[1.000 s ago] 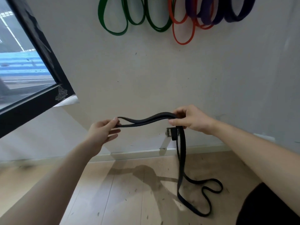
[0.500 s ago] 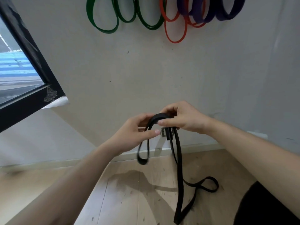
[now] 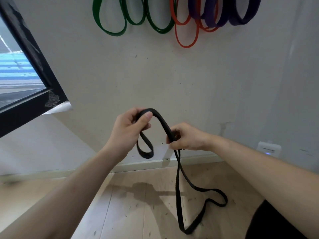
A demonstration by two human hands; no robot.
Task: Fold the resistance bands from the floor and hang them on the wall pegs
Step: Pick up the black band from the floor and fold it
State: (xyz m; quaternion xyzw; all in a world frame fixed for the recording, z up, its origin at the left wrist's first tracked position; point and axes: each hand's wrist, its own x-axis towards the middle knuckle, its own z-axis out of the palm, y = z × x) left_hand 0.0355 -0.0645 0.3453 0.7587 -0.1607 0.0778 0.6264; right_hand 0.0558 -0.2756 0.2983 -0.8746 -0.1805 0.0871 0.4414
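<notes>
While the left hand (image 3: 127,128) is pinching the band (image 3: 159,118) at its fold and the right hand (image 3: 186,138) is gripping lower, the tail is trailing on the floor (image 3: 129,213), likely twisting or snagging.

The tops of the green rubber loop bands (image 3: 111,32), the orange rubber loop bands (image 3: 186,45) and the purple rubber loop bands (image 3: 241,22), high above the long black rubber resistance band (image 3: 162,120), are being cut off by the upper edge. Stretches of that black band are being hidden inside the gripping left hand (image 3: 127,130) and right hand (image 3: 189,137), and its small hanging loop is being blurred. Left of it, the black-framed glass window (image 3: 34,112) is being cropped. Right of it, the white wall plate (image 3: 269,148) is being shown too small to read.
</notes>
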